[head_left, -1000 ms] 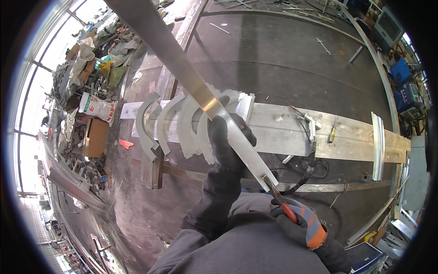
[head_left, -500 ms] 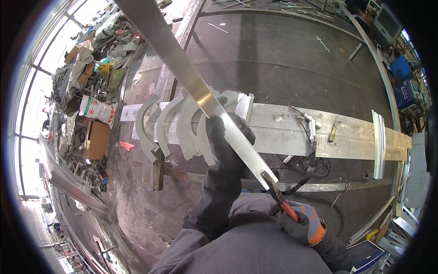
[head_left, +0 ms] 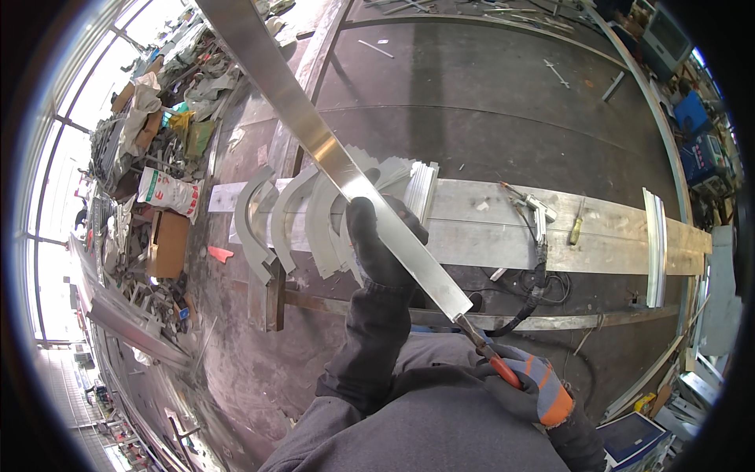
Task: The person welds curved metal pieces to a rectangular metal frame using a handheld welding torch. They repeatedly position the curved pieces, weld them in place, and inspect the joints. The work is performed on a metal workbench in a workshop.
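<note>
My gloved left hand is closed around a long, shiny metal strip, which slants from the upper left down to the lower right. In my right hand, in a grey and orange glove, is a pair of pliers with red handles. The plier jaws meet the strip's near end; whether they grip it is too small to tell. Beyond my left hand, several curved metal pieces lie in a row on a long metal plank, partly hidden by the strip and hand.
On the plank are a welding torch with a black cable, a screwdriver with a yellow-green handle, and a bundle of straight profiles. Scrap, a white sack and a cardboard box crowd the left side.
The plier jaws have slid from the strip's face near its edge down to its very end. My left hand and the strip have shifted slightly to the left.
</note>
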